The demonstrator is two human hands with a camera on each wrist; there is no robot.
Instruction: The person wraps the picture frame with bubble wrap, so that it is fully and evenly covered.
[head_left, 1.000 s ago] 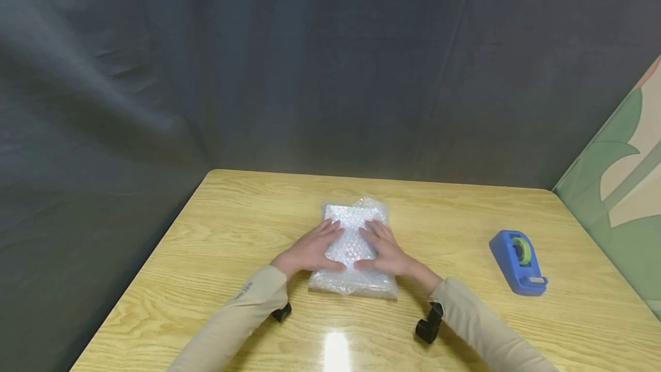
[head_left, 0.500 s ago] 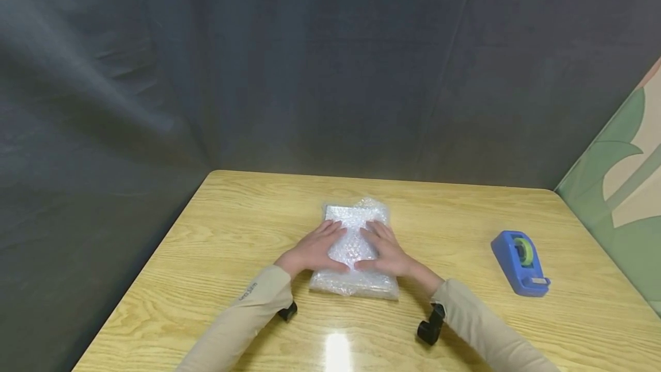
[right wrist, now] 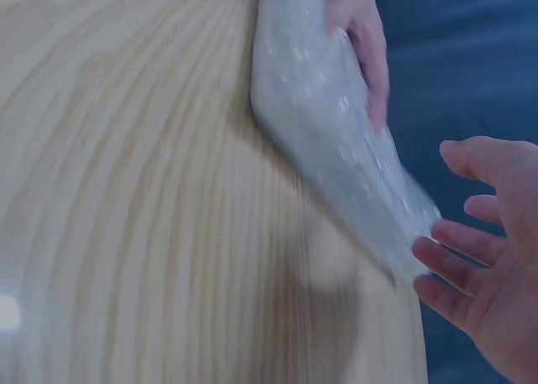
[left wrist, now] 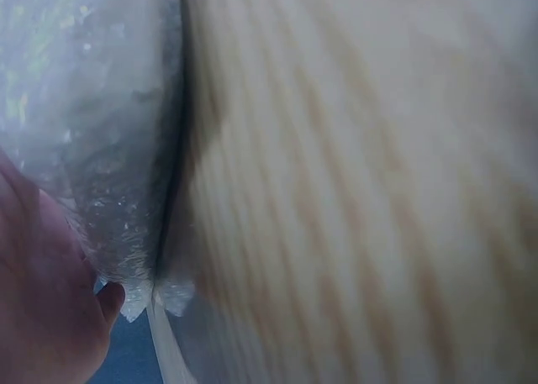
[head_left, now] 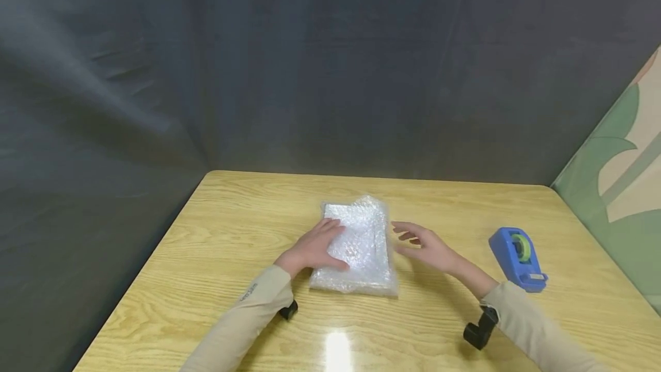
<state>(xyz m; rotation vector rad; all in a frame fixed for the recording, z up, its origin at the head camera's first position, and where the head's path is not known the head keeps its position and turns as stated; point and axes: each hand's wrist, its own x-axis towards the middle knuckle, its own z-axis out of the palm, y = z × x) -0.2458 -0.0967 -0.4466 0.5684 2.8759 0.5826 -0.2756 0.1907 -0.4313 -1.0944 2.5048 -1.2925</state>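
A flat item wrapped in bubble wrap (head_left: 361,245) lies in the middle of the table; what is inside cannot be made out. My left hand (head_left: 314,247) rests on its left part with the fingers spread, pressing it from above. Just off the right edge of the package is my right hand (head_left: 426,248), raised over the table, its fingers loosely bent and nothing between them. In the right wrist view the right hand (right wrist: 496,249) stands beside the package (right wrist: 328,123), fingers apart. The left wrist view shows the wrap's side (left wrist: 118,149) next to the left hand (left wrist: 50,291).
A blue tape dispenser (head_left: 518,259) with a green-rimmed roll stands on the right of the wooden table (head_left: 232,211). Dark curtain (head_left: 330,73) hangs behind and to the left. A patterned panel (head_left: 619,188) borders the right side.
My right hand has lifted off the package and moved right, past its edge. The left hand has stayed in place on the wrap, and the package has hardly shifted.
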